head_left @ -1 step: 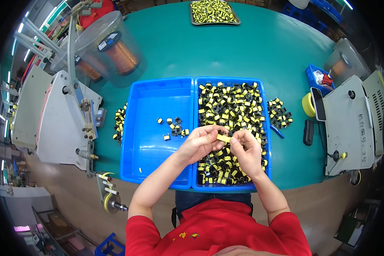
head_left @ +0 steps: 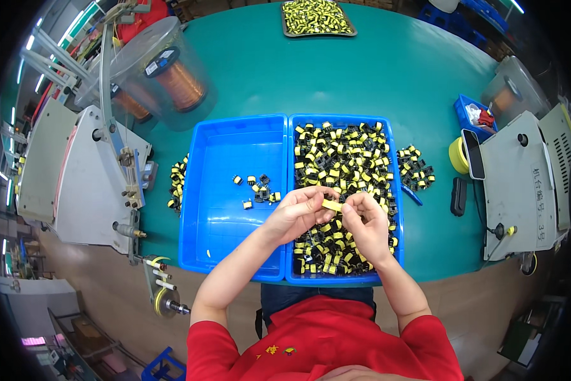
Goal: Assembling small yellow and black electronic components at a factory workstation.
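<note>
A short yellow strip of tape (head_left: 332, 206) stretches between my two hands, over the right-hand blue bin (head_left: 290, 190). My left hand (head_left: 300, 213) is closed on the strip's left end, thumb on top. Whether a small coil sits among those fingers I cannot tell. My right hand (head_left: 367, 221) pinches the other end between thumb and forefinger. Beneath them, small black coil bobbins wrapped in yellow tape (head_left: 336, 244) fill the bin. The left-hand blue bin (head_left: 228, 136) holds only several such coils (head_left: 260, 189) and a small pale scrap (head_left: 208, 253).
More coils lie on the green table (head_left: 254, 70) beside both bins. A tray of yellow pieces (head_left: 355, 33) stands at the far edge. Machines flank me, left (head_left: 98, 184) and right (head_left: 520, 190). Copper wire spools (head_left: 182, 82), a yellow tape roll (head_left: 457, 156) and a blue tool (head_left: 412, 195) are about.
</note>
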A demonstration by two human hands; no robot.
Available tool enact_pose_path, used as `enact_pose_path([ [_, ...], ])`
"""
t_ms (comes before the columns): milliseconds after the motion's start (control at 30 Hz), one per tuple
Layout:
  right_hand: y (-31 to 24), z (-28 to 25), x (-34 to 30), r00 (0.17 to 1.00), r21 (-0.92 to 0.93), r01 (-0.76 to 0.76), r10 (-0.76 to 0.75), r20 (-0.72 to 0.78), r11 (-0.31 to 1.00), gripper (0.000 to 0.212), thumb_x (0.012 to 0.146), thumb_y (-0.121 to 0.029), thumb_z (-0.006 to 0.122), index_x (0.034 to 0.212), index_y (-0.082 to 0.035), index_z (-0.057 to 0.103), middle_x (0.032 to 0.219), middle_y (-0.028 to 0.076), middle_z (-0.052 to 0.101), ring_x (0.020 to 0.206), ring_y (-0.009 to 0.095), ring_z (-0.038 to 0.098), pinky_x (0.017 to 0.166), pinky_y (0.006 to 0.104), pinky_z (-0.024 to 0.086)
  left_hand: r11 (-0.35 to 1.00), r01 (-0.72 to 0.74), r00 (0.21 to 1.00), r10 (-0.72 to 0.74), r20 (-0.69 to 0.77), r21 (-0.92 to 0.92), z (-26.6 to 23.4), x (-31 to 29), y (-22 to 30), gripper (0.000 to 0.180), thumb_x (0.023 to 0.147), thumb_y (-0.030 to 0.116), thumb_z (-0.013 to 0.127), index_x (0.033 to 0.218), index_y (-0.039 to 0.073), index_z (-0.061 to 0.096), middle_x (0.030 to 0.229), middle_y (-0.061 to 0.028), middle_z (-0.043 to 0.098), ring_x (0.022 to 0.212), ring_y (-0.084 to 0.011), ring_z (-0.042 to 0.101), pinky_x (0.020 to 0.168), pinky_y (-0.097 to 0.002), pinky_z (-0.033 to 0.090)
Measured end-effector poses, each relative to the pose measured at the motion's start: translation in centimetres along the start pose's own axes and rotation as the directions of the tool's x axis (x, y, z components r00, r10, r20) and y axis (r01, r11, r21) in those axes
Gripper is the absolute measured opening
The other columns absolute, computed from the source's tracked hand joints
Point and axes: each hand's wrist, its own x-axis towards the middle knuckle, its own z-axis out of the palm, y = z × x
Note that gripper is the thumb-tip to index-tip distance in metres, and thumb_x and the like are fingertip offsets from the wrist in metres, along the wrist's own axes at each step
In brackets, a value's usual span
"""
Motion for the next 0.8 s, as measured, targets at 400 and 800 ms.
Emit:
enact_pose_path([
  [400, 0.2, 0.0, 0.4, 0.998, -0.073, -0.007, 0.011, 0.054, 0.997, 0.009, 0.090, -0.010, 0.056, 0.087, -0.002, 0.052, 0.068, -0.005, 0.049, 0.059, 0.001, 0.043, 0.052, 0.0165, 0.033, 0.995, 0.045, 0.996, -0.039, 0.074, -0.085, -0.8, 0.1, -0.3, 0.036, 0.094, 0.028, 0.050, 0.113, -0.002, 0.052, 0.082, -0.0027, 0.054, 0.074, -0.0096, 0.047, 0.064, -0.0214, 0.038],
  [800, -0.1, 0.4, 0.5, 0.987, -0.347, 0.138, -0.159, -0.032, 0.928, 0.010, 0.085, -0.007, 0.061, 0.082, 0.000, 0.054, 0.061, -0.002, 0.050, 0.054, 0.003, 0.043, 0.050, 0.0202, 0.036, 1.000, -0.009, 0.992, 0.009, -0.127, -0.002, 0.7, 0.0, -0.4, 0.043, 0.092, 0.021, 0.056, 0.127, -0.001, 0.047, 0.092, -0.0031, 0.056, 0.077, -0.0101, 0.050, 0.074, -0.0232, 0.044],
])
